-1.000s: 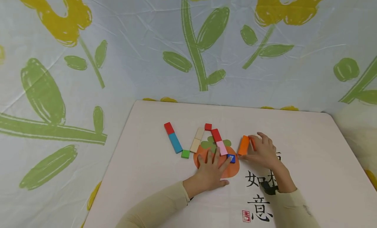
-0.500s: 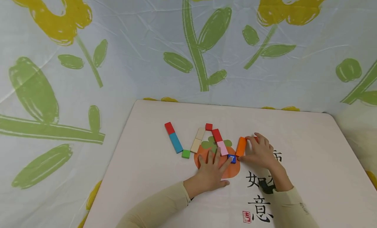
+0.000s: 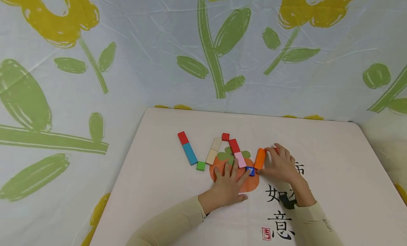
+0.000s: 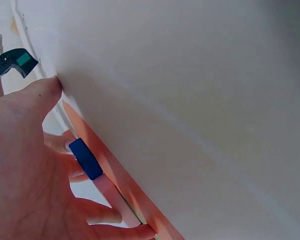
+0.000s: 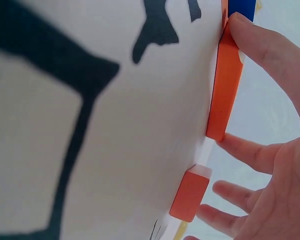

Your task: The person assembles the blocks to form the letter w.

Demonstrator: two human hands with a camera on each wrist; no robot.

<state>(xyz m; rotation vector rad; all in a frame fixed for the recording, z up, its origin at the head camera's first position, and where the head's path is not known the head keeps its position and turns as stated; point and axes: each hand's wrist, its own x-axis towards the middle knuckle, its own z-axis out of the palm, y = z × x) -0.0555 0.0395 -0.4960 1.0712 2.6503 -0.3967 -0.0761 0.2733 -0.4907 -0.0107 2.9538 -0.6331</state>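
Note:
My right hand pinches the orange block lengthwise, thumb at the near end and forefinger at the far end. That block lies slanted, its lower end up against a blue cube with a white 7. A small red block sits by the other fingers of this hand, mostly hidden in the head view. Spread flat over the printed persimmon, my left hand touches the pink block and the blue cube with its fingertips. A red block continues the line above the pink one.
Further left, two cream blocks, a red cube, a green cube, a blue block and a red block form a zigzag on the pale tabletop. A flowered cloth hangs behind.
My right hand has slid the orange block left and tilted it slightly, bringing its lower end to the blue cube; it then stays nearly still. The left hand keeps its place.

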